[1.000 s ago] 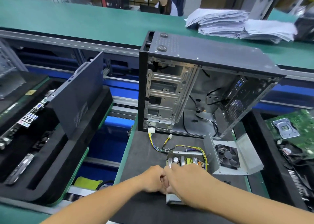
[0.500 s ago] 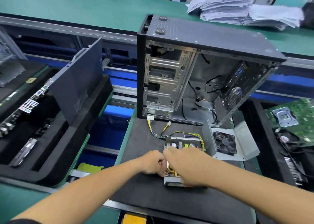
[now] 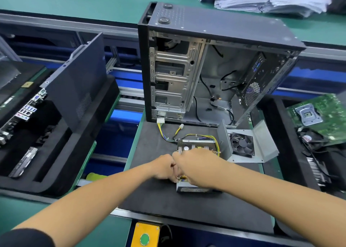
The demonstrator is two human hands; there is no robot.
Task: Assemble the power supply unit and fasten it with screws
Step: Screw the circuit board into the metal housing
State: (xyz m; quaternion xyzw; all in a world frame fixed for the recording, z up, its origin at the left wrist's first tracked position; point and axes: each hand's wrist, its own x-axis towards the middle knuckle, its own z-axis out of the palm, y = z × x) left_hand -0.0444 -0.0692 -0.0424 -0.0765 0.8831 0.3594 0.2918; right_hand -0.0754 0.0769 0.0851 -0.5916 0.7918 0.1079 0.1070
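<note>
PSU tray: the open power supply base (image 3: 194,187) lies flat on the black mat (image 3: 149,147), low centre of the frame, just in front of the open case (image 3: 215,65).
Long axis: it runs from the near edge of the frame up toward the case; the perforated end wall faces me, and the cable end points at the case.
Cables: the yellow-and-black harness (image 3: 164,134) leaves the far end and trails up-left, its white plug (image 3: 160,120) touching the case's lower edge.
My left grip: my left hand (image 3: 164,169) is curled tight at the tray's left wall (what it pinches is hidden).
My right grip: my right hand (image 3: 198,169) is draped over the board, fingers bent down into it; I cannot tell whether it holds anything.
Changed: since a second ago my hands have barely shifted; the tray sits where it did.
Meaning: I judge I'm still seating something inside; closing and screwing have not begun.
Cover: the fan cover (image 3: 243,145) lies open at right of the tray, on the desk's mat.
</note>
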